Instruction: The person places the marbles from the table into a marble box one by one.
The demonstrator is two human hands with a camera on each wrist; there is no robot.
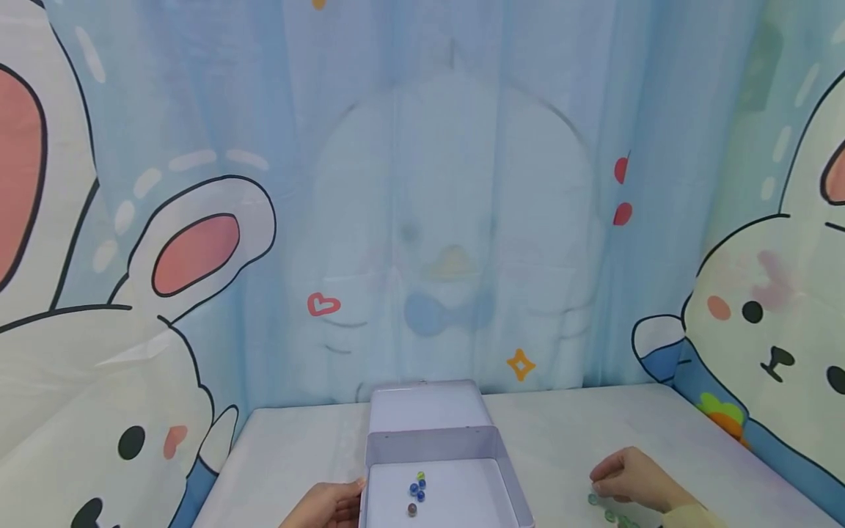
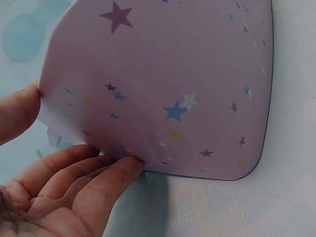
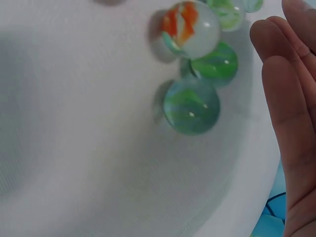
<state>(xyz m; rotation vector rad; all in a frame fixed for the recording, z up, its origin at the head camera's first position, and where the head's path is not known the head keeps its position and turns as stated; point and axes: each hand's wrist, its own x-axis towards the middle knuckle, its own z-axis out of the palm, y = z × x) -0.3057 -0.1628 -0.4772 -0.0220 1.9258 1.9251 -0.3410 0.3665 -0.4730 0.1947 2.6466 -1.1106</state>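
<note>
A shallow lilac box (image 1: 511, 469) stands on the table with its lid panel (image 1: 425, 407) laid back behind it. Several marbles lie inside, among them a blue marble (image 1: 414, 489), a yellow-green marble (image 1: 420, 476) and a brownish marble (image 1: 412, 509). My left hand (image 1: 325, 504) grips the box's left side; its thumb and fingers touch the star-printed outside (image 2: 173, 74). At the right, my right hand (image 1: 634, 480) hovers with bent fingers beside loose glass marbles. Close by are a clear green marble (image 3: 191, 106), a brighter green marble (image 3: 216, 64) and an orange-and-white marble (image 3: 191, 29).
White cloth covers the table (image 1: 554, 422). Behind it hangs a blue curtain (image 1: 455, 183) printed with cartoon animals. Another greenish marble (image 3: 227, 14) lies past the orange one, partly cut off by the right wrist view's edge.
</note>
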